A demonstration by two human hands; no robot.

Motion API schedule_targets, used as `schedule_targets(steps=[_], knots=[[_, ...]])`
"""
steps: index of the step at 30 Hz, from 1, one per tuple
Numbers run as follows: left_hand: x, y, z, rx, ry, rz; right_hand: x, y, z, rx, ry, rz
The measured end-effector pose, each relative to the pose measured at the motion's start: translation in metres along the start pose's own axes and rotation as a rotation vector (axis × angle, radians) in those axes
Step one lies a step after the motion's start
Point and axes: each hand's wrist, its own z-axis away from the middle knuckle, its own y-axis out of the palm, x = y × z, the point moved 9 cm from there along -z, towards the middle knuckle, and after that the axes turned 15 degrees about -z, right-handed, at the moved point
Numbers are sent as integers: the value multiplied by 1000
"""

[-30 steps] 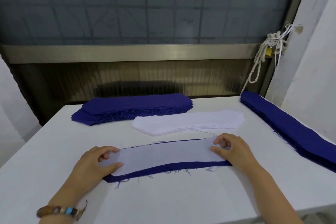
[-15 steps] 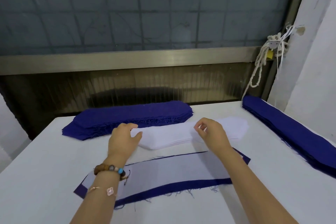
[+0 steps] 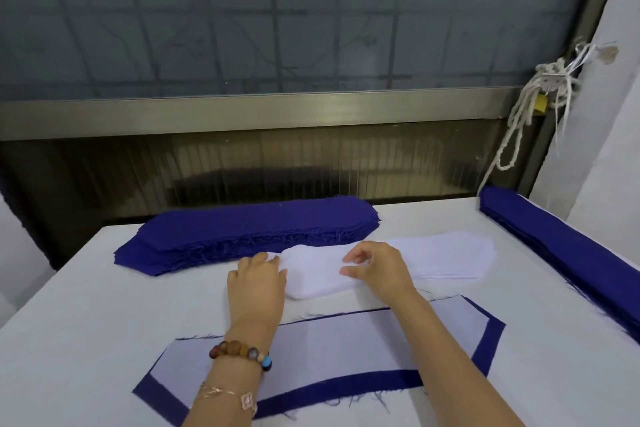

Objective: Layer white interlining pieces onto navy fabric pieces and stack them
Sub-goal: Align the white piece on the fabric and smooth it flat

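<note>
Now that both hands have left the layered navy piece near us for the white interlining stack, we start another layer. Our left hand rests flat on the stack's end. Our right hand curls over the top ply, though we cannot tell whether it pinches. The sheets are thin, smooth and tapered, and the frayed navy stack lies just behind.

White table is taking up the lower view. Behind it, a frosted window is showing a faint grid of bars, possibly outside the glass. A brushed metal rail is running under the pane, and a dark ribbed panel below is catching a dull reflection. White rope is hanging knotted at right, beside a pale wall. Soft light is falling evenly.
</note>
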Motion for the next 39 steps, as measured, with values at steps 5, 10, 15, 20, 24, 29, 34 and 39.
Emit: schedule_targets(steps=[5,10,15,20,24,29,34,39], knots=[[1,-14,2,-127,32,110,0,0,1,-17,-5,-13],[10,-22,4,-183,-26,350,-1,0,0,-22,6,-1],[14,-18,2,-151,-67,412,0,1,-1,-48,3,20],[13,-16,0,-155,-27,488,0,0,-1,-44,-12,-15],[7,0,-5,-19,8,312,2,1,-1,-30,-29,6],[17,7,-14,45,-97,259,7,4,0,-26,-73,117],[17,-7,-16,-54,-100,352,8,3,0,-18,-82,125],[25,0,-20,-34,-175,506,12,3,2,-22,-95,149]])
